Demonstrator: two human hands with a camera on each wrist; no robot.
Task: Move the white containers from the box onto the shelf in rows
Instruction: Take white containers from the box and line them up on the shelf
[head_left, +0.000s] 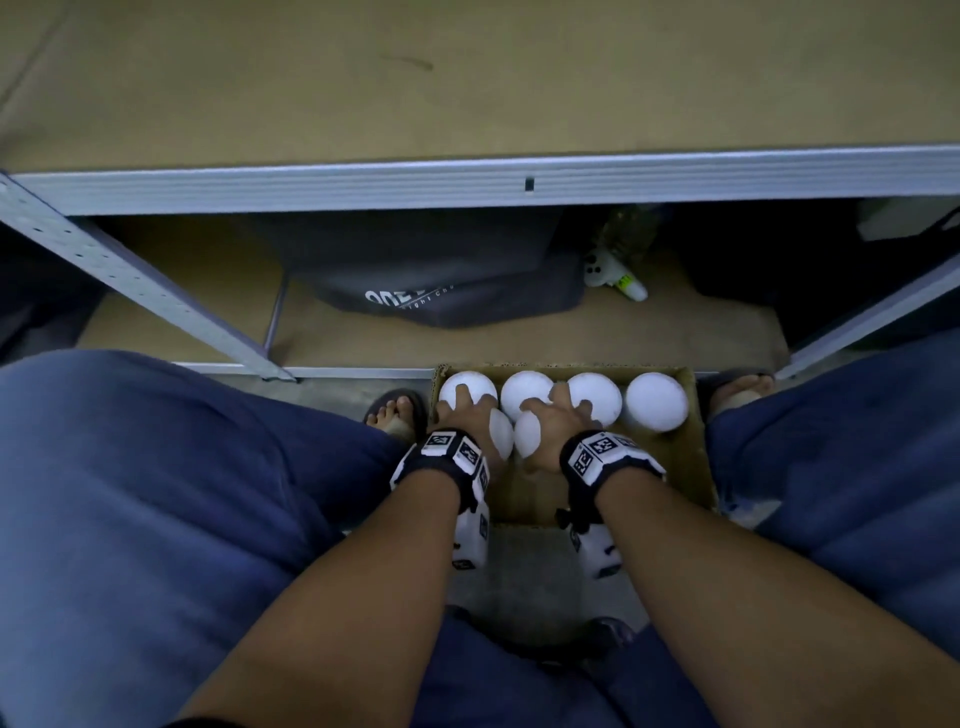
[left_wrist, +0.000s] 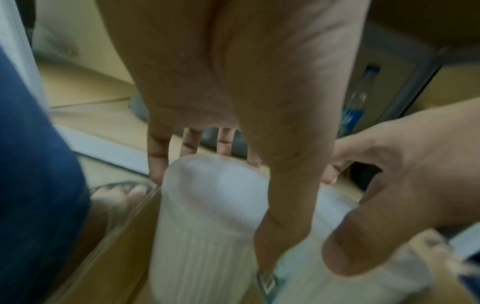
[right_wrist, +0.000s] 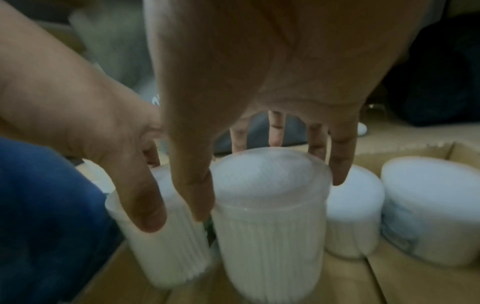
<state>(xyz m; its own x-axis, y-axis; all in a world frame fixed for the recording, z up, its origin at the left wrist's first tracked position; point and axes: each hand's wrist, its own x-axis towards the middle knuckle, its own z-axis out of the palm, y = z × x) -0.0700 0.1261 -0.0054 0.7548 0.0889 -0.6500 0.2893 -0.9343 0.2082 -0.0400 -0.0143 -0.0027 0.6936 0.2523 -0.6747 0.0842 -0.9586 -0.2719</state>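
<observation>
A cardboard box (head_left: 693, 467) sits on the floor between my feet and holds several white ribbed containers with domed lids. Both hands reach down into it. My left hand (head_left: 470, 410) grips one front-row container (left_wrist: 207, 205) from above, thumb (left_wrist: 288, 185) down its side and fingers behind the lid. Beside it, my right hand (head_left: 553, 415) grips the neighbouring container (right_wrist: 270, 195) the same way. Other containers (head_left: 657, 408) stand along the box's far wall. The shelf (head_left: 467, 78) above is a bare brown board.
A grey metal shelf edge (head_left: 467, 182) and a slanted post (head_left: 130, 280) frame the lower level, where a dark bag (head_left: 441, 280) and a plastic bottle (head_left: 623, 244) lie. My blue-clad knees (head_left: 156, 493) flank the box, sandalled feet (head_left: 397, 413) beside it.
</observation>
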